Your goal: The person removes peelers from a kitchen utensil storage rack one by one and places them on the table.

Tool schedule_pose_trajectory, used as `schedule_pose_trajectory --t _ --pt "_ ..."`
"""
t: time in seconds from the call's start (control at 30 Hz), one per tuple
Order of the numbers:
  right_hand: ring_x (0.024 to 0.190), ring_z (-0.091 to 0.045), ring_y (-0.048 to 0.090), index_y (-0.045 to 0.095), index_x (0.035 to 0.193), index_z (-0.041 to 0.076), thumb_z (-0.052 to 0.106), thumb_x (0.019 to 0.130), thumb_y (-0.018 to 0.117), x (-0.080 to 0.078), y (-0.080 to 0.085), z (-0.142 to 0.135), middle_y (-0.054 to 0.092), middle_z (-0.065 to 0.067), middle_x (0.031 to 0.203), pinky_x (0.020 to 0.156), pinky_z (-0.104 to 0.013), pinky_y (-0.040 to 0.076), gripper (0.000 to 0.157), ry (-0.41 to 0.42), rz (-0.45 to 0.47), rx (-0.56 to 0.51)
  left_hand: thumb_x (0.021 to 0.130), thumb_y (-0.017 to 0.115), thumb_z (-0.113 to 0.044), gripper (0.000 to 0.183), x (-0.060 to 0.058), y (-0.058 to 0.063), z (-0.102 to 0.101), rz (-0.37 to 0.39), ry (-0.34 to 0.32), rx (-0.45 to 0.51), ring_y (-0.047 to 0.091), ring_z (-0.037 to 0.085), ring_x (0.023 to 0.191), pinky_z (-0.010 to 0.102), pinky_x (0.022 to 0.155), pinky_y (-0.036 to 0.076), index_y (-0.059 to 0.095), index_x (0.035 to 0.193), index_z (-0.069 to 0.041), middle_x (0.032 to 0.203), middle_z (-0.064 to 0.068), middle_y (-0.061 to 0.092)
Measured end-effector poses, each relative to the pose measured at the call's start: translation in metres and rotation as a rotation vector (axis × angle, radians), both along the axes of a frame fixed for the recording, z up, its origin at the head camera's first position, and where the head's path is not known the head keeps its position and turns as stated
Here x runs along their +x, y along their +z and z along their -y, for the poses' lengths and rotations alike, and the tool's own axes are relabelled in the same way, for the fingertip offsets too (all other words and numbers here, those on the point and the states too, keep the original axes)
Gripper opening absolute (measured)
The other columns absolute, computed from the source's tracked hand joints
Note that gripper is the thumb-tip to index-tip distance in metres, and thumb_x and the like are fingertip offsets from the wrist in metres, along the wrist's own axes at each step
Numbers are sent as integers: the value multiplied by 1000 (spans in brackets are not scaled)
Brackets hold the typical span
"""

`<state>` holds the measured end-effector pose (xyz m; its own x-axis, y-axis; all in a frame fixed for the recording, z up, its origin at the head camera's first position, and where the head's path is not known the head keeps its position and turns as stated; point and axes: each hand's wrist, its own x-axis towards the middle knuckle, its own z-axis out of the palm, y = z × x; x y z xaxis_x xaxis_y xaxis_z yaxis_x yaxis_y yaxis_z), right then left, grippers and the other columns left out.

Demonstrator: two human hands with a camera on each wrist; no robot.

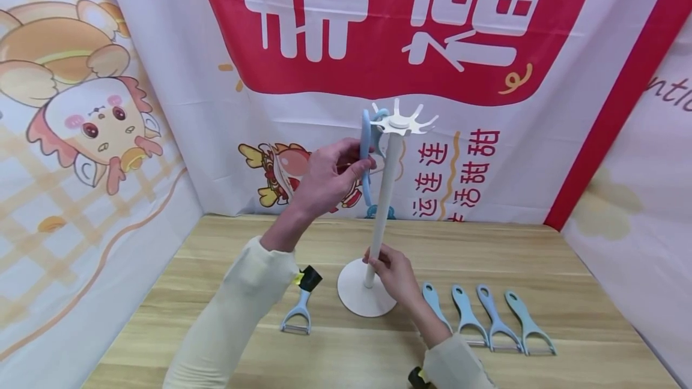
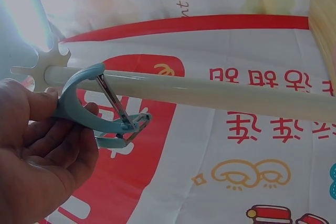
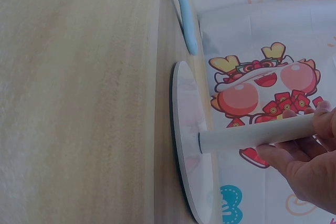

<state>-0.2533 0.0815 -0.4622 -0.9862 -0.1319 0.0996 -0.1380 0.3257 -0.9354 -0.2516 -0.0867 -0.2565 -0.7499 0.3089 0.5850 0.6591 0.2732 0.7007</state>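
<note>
My left hand (image 1: 332,176) pinches a blue peeler (image 1: 366,131) beside the hooked top (image 1: 401,122) of a white stand. In the left wrist view the held peeler (image 2: 67,104) has its forked head and metal blade pointing down the pole (image 2: 199,87). Part of another blue peeler (image 2: 111,142) shows behind it; how that one is supported is partly hidden. Low on the stand, my right hand (image 1: 397,272) grips the white pole (image 3: 247,134) between thumb and fingers, just above the round base (image 1: 359,296). The stand is upright on the wooden table.
One blue peeler (image 1: 298,314) lies left of the base. Several more lie in a row at the right, among them a greenish peeler (image 1: 527,317) and a bluish one (image 1: 494,317). A printed cloth (image 1: 303,110) hangs behind the table (image 1: 259,353).
</note>
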Motion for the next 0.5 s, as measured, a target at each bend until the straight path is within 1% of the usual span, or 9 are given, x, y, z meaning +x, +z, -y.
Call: schedule_pose_trajectory --t 0.13,0.3,0.5 --pt "110 -24 67 67 105 11 7 100 57 0 0 -1 71 -6 107 98 -45 56 12 -3 1 3 97 65 -15 33 1 0 2 -14 -3 4 73 23 105 35 96 58 62 128 -4 118 14 71" --pt "110 -24 67 67 106 10 8 100 57 0 0 -1 72 -6 107 99 -45 56 12 -1 -1 9 97 65 -15 34 3 0 5 -32 0 10 73 22 101 33 95 58 62 128 -3 115 13 72" --pt "110 -23 67 67 105 11 8 100 57 1 1 -1 71 -6 108 99 -45 56 12 -4 7 2 97 65 -14 35 5 -1 8 -14 6 5 71 21 101 32 96 58 60 130 -4 112 12 71"
